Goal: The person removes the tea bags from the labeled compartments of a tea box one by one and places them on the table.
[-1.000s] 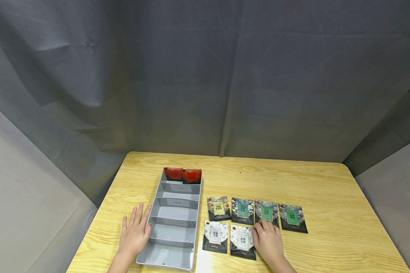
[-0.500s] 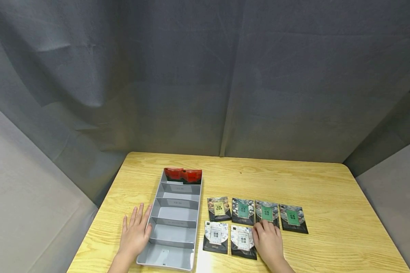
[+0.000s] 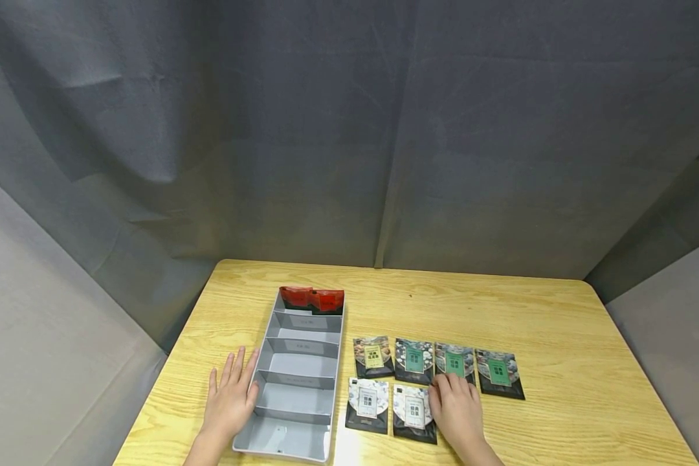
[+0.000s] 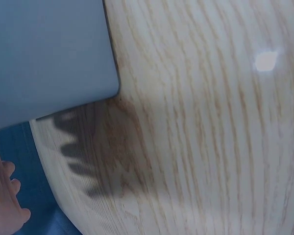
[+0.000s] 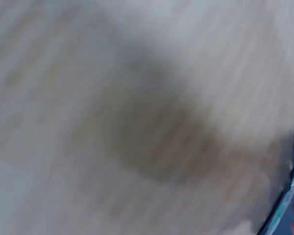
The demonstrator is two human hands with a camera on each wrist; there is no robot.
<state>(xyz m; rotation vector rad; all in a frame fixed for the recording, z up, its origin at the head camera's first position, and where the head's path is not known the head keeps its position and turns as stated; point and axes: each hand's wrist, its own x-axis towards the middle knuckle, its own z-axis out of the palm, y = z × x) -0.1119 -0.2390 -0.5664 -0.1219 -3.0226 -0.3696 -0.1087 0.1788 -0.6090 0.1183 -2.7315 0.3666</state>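
The table [image 3: 582, 362] is bright, with white shine by its near edge. The curtain [image 3: 303, 129] is darker. The right wrist view is very blurry.

The gray tray [image 3: 291, 437], open-topped with five compartments, held two upright red packets [image 3: 327, 301] in the farthest. To its right, one yellow packet [image 3: 373, 356] and three green packets [image 3: 455, 360] lay flat in a row, two white packets [image 3: 367, 406] nearer.

A person's bare left hand [image 3: 230, 401], slim fingers [image 3: 237, 366], bare right hand [image 3: 459, 413], bare forearms [image 3: 202, 449]
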